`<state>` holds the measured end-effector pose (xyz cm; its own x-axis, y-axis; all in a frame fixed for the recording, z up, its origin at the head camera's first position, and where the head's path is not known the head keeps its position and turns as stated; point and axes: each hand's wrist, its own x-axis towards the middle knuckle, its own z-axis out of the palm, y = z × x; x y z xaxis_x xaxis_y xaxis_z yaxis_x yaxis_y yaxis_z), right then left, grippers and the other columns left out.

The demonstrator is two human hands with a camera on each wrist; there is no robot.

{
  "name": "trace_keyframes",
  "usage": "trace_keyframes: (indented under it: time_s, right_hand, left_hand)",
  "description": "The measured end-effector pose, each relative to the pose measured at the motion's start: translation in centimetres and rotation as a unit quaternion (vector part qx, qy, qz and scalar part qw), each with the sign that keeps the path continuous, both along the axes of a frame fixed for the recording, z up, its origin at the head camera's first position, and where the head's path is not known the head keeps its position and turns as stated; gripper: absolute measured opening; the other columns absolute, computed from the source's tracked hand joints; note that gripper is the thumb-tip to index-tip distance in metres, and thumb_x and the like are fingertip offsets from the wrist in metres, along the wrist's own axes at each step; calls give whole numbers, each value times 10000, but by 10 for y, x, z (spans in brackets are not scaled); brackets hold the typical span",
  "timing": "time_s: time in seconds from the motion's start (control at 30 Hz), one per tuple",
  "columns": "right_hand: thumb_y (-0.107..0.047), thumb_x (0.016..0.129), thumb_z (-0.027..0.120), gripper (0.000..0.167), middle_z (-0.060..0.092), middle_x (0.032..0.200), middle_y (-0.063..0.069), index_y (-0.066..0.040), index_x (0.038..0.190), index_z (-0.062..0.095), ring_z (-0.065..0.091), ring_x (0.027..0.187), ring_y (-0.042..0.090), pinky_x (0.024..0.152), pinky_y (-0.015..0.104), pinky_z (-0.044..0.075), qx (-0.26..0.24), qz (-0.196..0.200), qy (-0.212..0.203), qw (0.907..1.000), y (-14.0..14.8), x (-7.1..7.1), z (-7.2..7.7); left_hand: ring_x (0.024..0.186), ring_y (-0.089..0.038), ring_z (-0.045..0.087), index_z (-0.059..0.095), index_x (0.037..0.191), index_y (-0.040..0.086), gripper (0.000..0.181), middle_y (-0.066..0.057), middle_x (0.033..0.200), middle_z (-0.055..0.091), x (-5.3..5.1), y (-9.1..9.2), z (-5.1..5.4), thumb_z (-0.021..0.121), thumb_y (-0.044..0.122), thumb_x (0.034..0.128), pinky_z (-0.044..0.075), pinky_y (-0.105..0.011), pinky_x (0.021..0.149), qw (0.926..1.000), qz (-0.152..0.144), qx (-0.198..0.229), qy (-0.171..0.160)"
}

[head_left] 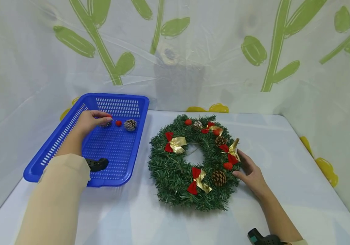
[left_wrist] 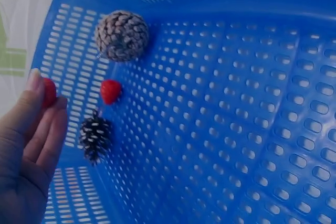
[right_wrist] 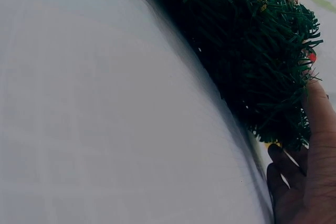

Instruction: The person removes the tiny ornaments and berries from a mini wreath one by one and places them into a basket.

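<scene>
so the left hand [head_left: 90,122] has thumb and fingertips pinching a smooth, round-ish red berry [left_wrist: 49,92], held above the blue basket [head_left: 110,146]. right hand [head_left: 252,175] has its thumb and fingers on either side of the wreath [head_left: 175,170], gripping the right edge. that wreath is a bristly green ring, flat on the white table [head_left: 126,214], with 4 red-and-gold bows [head_left: 175,142], 3 scaly pinecones [head_left: 219,178] and 3 berries [head_left: 228,165]. basket's slotted plastic, holding a chunky frosted pinecone [left_wrist: 122,36], a loose berry [left_wrist: 111,92] and a smaller, darker white-tipped pinecone [left_wrist: 95,137].
</scene>
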<state>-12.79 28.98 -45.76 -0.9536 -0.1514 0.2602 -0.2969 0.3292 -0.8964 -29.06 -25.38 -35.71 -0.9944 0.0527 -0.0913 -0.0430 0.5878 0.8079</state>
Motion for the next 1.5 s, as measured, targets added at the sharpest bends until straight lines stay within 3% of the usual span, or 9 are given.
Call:
trace_keyframes:
  time_s: [0.1,0.23,0.57,0.87,1.03,1.17,1.37,1.5]
  right_hand:
    - [57,851,636,739,326,1502,-25,-35,1485,267,311,1275,-135,996,37,282,35,-26,-5,10000,0,0,0]
    - [52,855,635,734,312,1518,62,-36,1485,268,307,1273,-138,993,35,281,57,-39,-9,10000,1,0,1]
    - [36,853,644,748,324,1429,-196,-71,1492,269,313,1264,-144,990,33,282,139,-104,-55,9998,2,1,-2]
    - [38,852,645,751,327,1444,-154,-82,1493,273,311,1267,-142,990,32,280,146,-146,-91,9997,3,2,-2]
    - [43,848,647,753,332,1444,-142,-74,1491,273,314,1262,-144,986,32,284,180,-154,-67,9997,3,2,-1]
    - [45,849,646,752,330,1482,-54,-72,1491,273,312,1264,-144,987,32,282,166,-150,-83,9997,3,2,0]
    - [52,848,642,754,262,1493,285,-66,1492,268,307,1264,-145,987,31,279,182,-116,-96,9997,2,0,0]
    - [43,848,647,756,254,1479,319,-77,1493,270,309,1258,-148,982,28,280,204,-140,-130,9996,1,-1,0]
  left_hand:
    - [1098,-392,594,564,1255,-43,559,-238,1213,593,0,1,-7,641,372,890,399,-500,1025,9997,-46,-64,-248]
    - [1103,-398,584,570,1239,-48,548,-250,1226,582,-1,2,-16,641,371,893,415,-492,1014,9988,-26,-144,-474]
    - [1170,-385,453,573,1225,-56,477,-283,1251,528,-3,13,-28,677,261,885,338,-508,1067,9977,22,-251,-628]
    - [1248,-383,368,541,1279,-43,466,-269,1340,460,-10,13,-38,675,158,881,278,-494,1105,9956,154,18,-926]
    - [1232,-377,386,544,1264,-72,465,-287,1328,475,-10,16,-40,686,121,865,288,-479,1099,9961,150,0,-870]
    - [1208,-374,421,558,1249,-73,461,-299,1278,519,-11,19,-44,693,137,862,294,-480,1094,9965,140,-26,-823]
    - [1216,-365,428,548,1281,-43,518,-271,1295,520,-10,17,-46,710,211,859,294,-483,1096,9948,311,189,-953]
    - [1295,-355,385,507,1335,-21,569,-251,1367,472,-8,13,-45,700,238,867,269,-469,1119,9919,488,503,-1056]
